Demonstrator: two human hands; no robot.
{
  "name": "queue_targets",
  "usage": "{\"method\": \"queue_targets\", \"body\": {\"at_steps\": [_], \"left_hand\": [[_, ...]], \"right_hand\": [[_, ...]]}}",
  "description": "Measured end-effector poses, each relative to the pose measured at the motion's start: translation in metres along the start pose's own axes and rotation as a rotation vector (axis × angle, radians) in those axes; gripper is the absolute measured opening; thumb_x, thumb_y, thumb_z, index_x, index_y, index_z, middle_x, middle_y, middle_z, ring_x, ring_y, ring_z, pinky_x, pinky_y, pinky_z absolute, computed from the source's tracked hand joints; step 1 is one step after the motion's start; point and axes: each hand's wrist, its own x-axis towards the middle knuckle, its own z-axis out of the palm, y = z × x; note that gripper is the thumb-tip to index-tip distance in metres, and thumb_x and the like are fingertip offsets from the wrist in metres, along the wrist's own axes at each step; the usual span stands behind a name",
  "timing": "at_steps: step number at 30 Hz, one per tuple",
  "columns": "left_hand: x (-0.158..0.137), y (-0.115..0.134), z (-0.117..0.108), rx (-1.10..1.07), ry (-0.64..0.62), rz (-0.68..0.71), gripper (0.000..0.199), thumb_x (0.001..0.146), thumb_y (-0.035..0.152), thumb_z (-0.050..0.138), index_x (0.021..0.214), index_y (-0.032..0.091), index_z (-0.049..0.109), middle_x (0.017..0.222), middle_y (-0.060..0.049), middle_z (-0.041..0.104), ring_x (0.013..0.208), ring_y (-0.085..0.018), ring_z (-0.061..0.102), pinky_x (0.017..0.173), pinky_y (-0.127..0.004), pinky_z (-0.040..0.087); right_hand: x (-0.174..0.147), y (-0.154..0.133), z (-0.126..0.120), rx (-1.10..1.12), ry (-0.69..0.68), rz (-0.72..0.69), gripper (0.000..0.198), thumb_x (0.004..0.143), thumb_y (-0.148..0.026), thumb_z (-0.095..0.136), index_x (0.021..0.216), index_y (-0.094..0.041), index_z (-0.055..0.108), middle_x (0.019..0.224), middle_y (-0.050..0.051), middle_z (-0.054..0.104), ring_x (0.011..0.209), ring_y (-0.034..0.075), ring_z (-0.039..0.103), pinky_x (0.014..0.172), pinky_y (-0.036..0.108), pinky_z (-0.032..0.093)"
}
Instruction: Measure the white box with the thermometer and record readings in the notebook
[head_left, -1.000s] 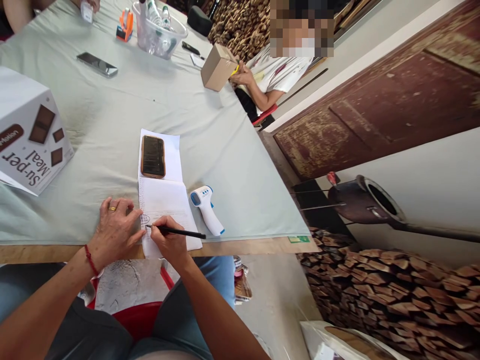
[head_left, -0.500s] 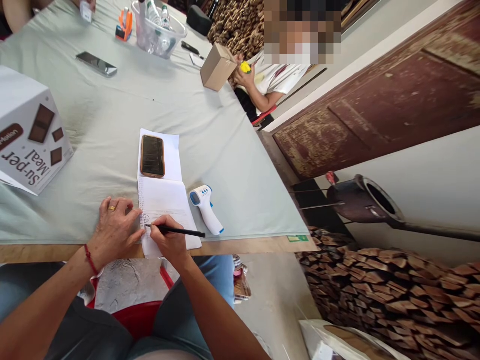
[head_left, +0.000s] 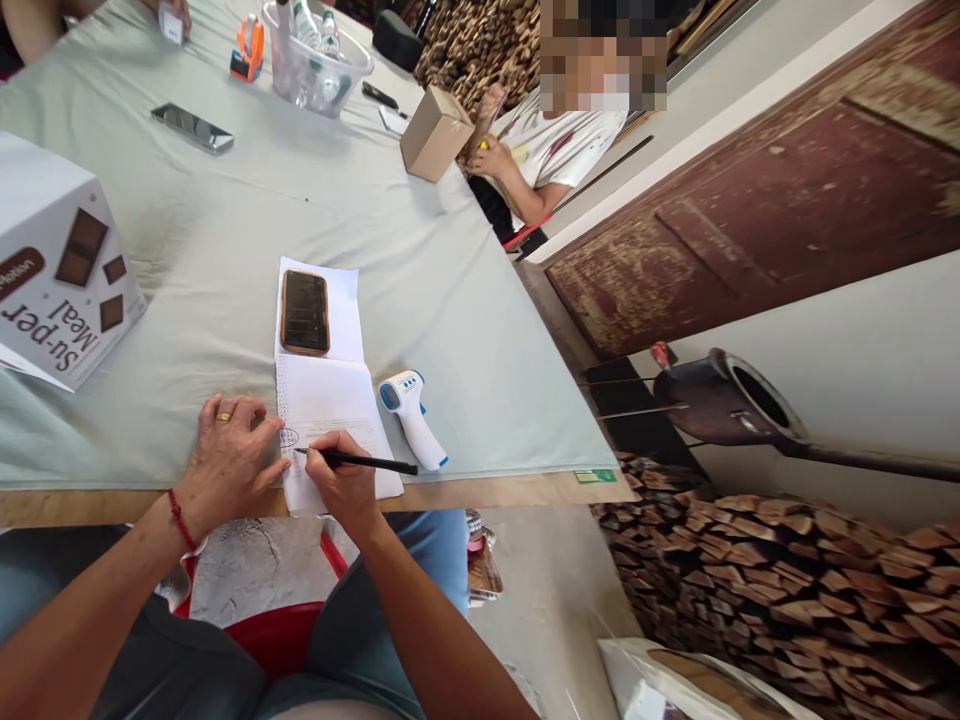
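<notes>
The left hand (head_left: 232, 452) rests with fingers apart at the left edge of one open booklet (head_left: 330, 395) on the surface (head_left: 472, 330); the right hand's (head_left: 343, 482) fingers are clamped on one black pen (head_left: 375, 463). The writing looks partway: small script and one circled patch (head_left: 290, 438) line that edge, much else seems unfilled. Beyond: one thermometer (head_left: 414, 418), one phone (head_left: 305, 313) on the booklet, one printed carton (head_left: 45, 200), a second phone (head_left: 193, 129), one cardboard box (head_left: 433, 138), one tub (head_left: 341, 82).

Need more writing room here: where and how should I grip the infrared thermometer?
Likely around the white handle, from the right: the infrared thermometer lies flat, its slim handle slanting toward the near table edge, with the black pen close on the left.
</notes>
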Motion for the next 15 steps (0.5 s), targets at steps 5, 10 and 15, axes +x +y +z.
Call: {"method": "queue_targets", "body": {"at_steps": [5, 10, 15], "left_hand": [[0.0, 0.0, 0.0, -0.01, -0.003, -0.007, 0.027, 0.081, 0.029, 0.066, 0.106, 0.019, 0.069, 0.108, -0.014, 0.06, 0.109, -0.033, 0.053, 0.108, -0.058, 0.031], [0.001, 0.0, -0.001, 0.006, -0.02, -0.004, 0.028, 0.081, 0.03, 0.067, 0.106, 0.019, 0.069, 0.11, -0.014, 0.06, 0.109, -0.033, 0.053, 0.107, -0.058, 0.031], [0.0, -0.002, 0.0, 0.022, -0.022, -0.002, 0.029, 0.079, 0.029, 0.07, 0.107, 0.019, 0.069, 0.111, -0.014, 0.06, 0.11, -0.032, 0.052, 0.106, -0.057, 0.033]], "right_hand": [[0.0, 0.001, -0.001, -0.024, -0.03, -0.008, 0.005, 0.07, -0.023, 0.055, 0.065, -0.022, 0.057, 0.057, -0.004, 0.056, 0.053, 0.012, 0.051, 0.053, 0.026, 0.044], [-0.001, 0.005, 0.001, -0.041, -0.019, -0.06, 0.007, 0.072, -0.022, 0.055, 0.065, -0.022, 0.055, 0.057, -0.004, 0.055, 0.053, 0.012, 0.05, 0.053, 0.025, 0.044], [-0.001, -0.009, -0.007, -0.083, 0.061, -0.175, 0.009, 0.085, -0.023, 0.054, 0.078, -0.021, 0.059, 0.07, -0.001, 0.061, 0.064, 0.013, 0.057, 0.061, 0.026, 0.05]]}}
